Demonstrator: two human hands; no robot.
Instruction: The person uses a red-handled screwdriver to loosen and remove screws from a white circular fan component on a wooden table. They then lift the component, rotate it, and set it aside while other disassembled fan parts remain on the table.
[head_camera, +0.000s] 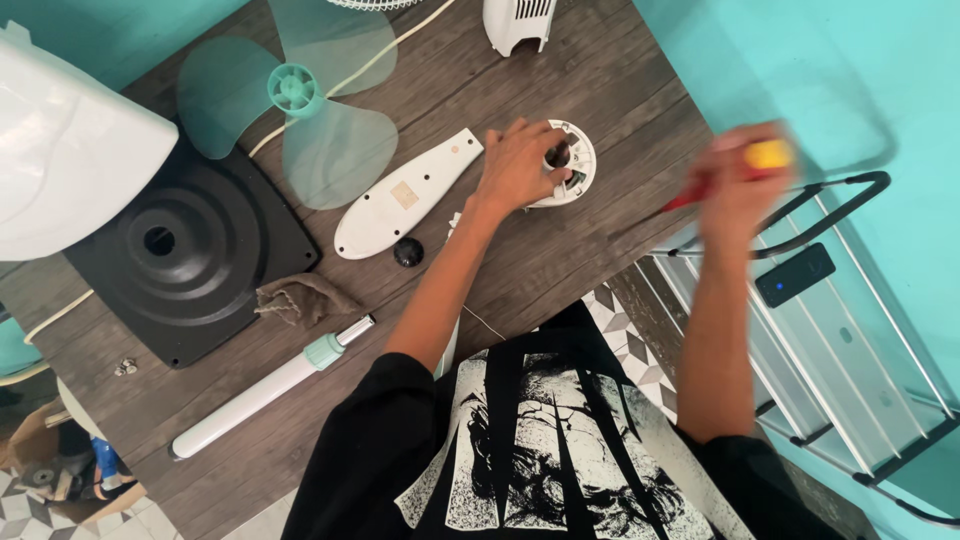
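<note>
Looking down at the dark wooden table (560, 250), we have our left hand (520, 165) pressed over the round white motor housing (578, 160), which sits at about one o'clock on the tabletop; the fingers are curled and spread around its rim and centre, gripping it steady. Our right hand (740, 185) hovers off the table's three o'clock edge, blurred by movement, fingers wrapped tight around a screwdriver with a red and yellow handle (735, 170), its shaft pointing back toward the housing but well apart from it.

We judge the fan to be largely in pieces. The translucent teal fan blade (300, 110) lies loose at eleven o'clock, the black square base plate (190, 250) at nine o'clock with a white curved cover (70, 150) overlapping its upper corner, and the white stand tube with its teal collar (265, 385) at seven o'clock. A white elongated panel (405, 195) rests just beside our left wrist, with a small black knob (407, 252) near it and a brown rag (300, 298) touching the base plate's edge. Two small screws (125, 367) lie at eight o'clock. What seems left is the work on the housing itself; whether its screws are in or out we cannot tell.
</note>
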